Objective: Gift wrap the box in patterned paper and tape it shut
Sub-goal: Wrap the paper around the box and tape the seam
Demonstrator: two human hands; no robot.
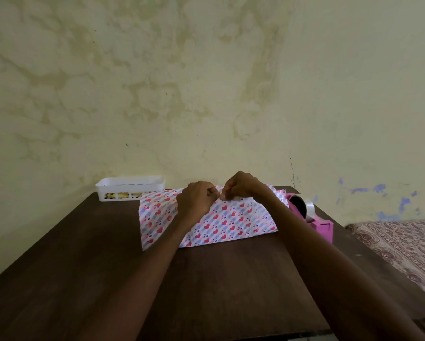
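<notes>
1. The left hand (pixel 198 200) and the right hand (pixel 241 187) meet almost knuckle to knuckle on top of the parcel, both with fingers curled. We read them as pinching the upper edge of the patterned paper (pixel 221 225) between thumb and fingertips. Whether a strip of tape also sits in that pinch is too small for us to tell.
2. The box is hidden; the paper drapes right over it, towards the far side of the table (pixel 206 286). The paper's left end juts out as a loose flap.
3. Just right of the parcel stands the pink tape dispenser (pixel 316 223), partly behind the right forearm, with its tape roll (pixel 308 206) facing us. A white basket (pixel 130 188) sits at the far left, against the wall.
4. We judge the top seam is being closed, and the end flaps look undone.
5. What could go wrong: if either hand lets go to fetch tape, the overlap may spring open or slide off-centre. Pulling too hard at one small pinch could tear or crease the paper — and a slack wrap would leave the seam puckered under the tape.
</notes>
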